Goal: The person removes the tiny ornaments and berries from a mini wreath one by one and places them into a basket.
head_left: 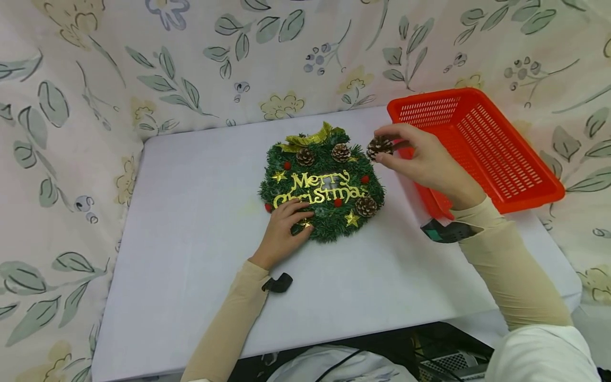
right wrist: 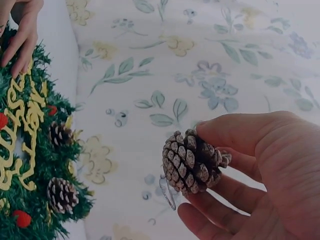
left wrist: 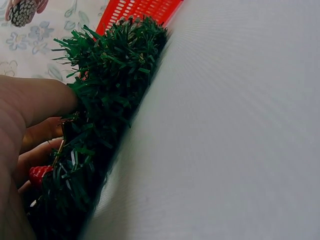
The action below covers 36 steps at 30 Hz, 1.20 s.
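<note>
A green tinsel wreath [head_left: 321, 215] lies flat on the white-covered table, with gold "Merry Christmas" lettering [head_left: 312, 197], gold stars, red berries and a gold bow at its top. Over its lower left edge my left hand [head_left: 282, 233] rests, fingers on the greenery; in the left wrist view its thumb [left wrist: 42, 100] touches the tinsel near a red berry [left wrist: 39, 176]. My right hand [head_left: 425, 159] holds a loose pine cone [right wrist: 187, 162] between thumb and fingers, just off the wreath's upper right. A thin clear loop [right wrist: 167, 192] hangs from the cone. Several pine cones sit on the wreath.
A red plastic basket [head_left: 496, 159] with slotted walls stands at the table's right, beside and partly under my right forearm. White cloth covers the table [head_left: 200, 233], and a floral curtain [head_left: 191, 63] hangs behind and at both sides.
</note>
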Available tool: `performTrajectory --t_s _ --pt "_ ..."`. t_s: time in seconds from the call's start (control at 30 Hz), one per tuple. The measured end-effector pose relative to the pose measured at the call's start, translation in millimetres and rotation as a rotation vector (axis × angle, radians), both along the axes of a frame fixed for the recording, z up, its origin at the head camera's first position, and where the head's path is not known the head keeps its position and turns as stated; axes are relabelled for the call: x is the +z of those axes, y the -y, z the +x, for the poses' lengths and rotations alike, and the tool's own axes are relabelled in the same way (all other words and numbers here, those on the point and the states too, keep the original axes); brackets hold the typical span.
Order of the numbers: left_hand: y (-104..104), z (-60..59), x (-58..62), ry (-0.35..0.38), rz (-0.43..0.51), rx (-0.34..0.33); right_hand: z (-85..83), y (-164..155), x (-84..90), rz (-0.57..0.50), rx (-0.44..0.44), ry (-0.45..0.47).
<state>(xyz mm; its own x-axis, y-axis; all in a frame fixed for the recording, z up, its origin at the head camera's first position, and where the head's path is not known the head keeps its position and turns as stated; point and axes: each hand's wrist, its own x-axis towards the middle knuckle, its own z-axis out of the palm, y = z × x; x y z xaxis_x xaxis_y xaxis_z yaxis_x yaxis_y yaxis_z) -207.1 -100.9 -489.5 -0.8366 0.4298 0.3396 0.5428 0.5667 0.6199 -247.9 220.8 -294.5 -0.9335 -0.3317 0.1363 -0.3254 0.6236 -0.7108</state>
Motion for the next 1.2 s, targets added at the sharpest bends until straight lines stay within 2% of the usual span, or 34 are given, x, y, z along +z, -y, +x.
performTrajectory --t_s 0.37,0.57,0.87,1.2 --pt "-1 0.0 0.8 0.016 0.006 -0.001 -2.7 -21 4.2 -0.029 -0.098 -0.004" --pt "-1 1.1 1.6 0.016 0.011 0.004 -3.6 -31 4.1 -0.025 -0.144 0.039" --pt "-1 -0.5 -0.7 0.009 0.009 0.002 -7.2 -43 2.5 -0.044 -0.169 0.021" --pt "-1 -0.3 -0.5 0.011 0.008 0.003 -13.0 -60 1.6 -0.037 -0.234 0.027"
